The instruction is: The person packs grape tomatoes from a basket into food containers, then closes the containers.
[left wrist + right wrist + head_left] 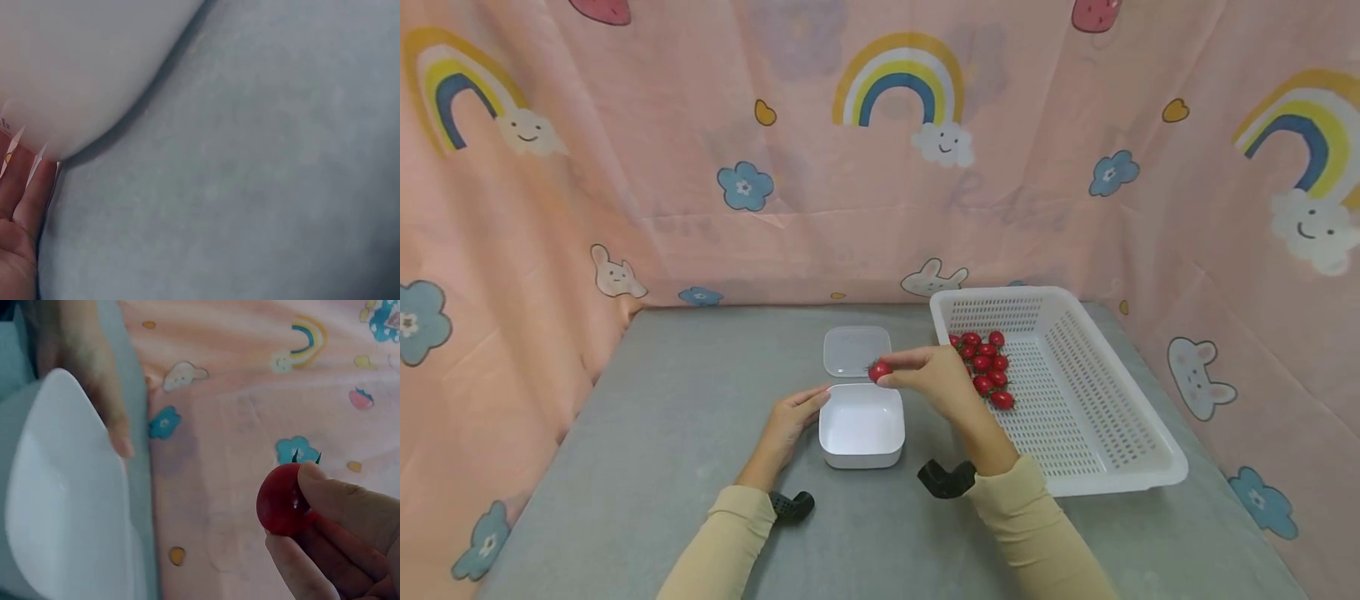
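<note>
Between thumb and fingers, my right hand (931,379) pinches a red cherry tomato (880,372) above the back edge of a white square box (862,425). Small green stem tips show on the tomato (284,500) in the right wrist view. The inside of the box is bare. My left hand (786,429) rests at the box's left side, its fairly straight fingers touching the wall near the back left corner. In the left wrist view its fingers (34,194) meet the pale box wall (81,75).
A clear square lid (857,350) lies behind the box. On the right stands a large white perforated basket (1120,383), with several cherry tomatoes (982,363) in its left part. A patterned pink curtain (820,233) hangs behind the grey table (685,392).
</note>
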